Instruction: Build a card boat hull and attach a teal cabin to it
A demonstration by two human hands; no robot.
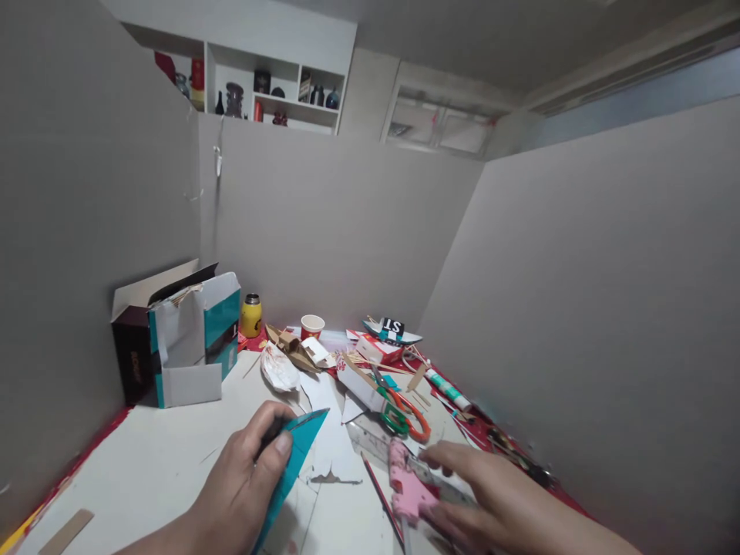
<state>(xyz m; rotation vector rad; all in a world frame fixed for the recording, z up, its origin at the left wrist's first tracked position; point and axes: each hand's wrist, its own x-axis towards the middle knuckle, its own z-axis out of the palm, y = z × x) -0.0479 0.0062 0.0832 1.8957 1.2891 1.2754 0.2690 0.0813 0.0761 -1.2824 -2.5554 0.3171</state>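
My left hand (pixel 246 470) pinches a teal piece of cardboard (pixel 297 455) between thumb and fingers; its pointed end tilts up to the right. My right hand (pixel 486 493) is at a pink hot glue gun (pixel 408 486) lying on the table, fingers apart and slightly blurred. The thumb overlaps the gun's edge, and I cannot tell if it presses on it. A pencil (pixel 381 497) lies just left of the gun. Beyond it are scissors with orange handles (pixel 413 416) and a pair with green handles (pixel 394 420).
An opened teal and white box (pixel 190 354) stands at the left by a yellow bottle (pixel 251 316). A paper cup (pixel 312 327), crumpled white paper (pixel 279 368) and cardboard scraps clutter the back. A striped roll (pixel 448 389) lies right. Grey partitions (pixel 341 223) enclose the table.
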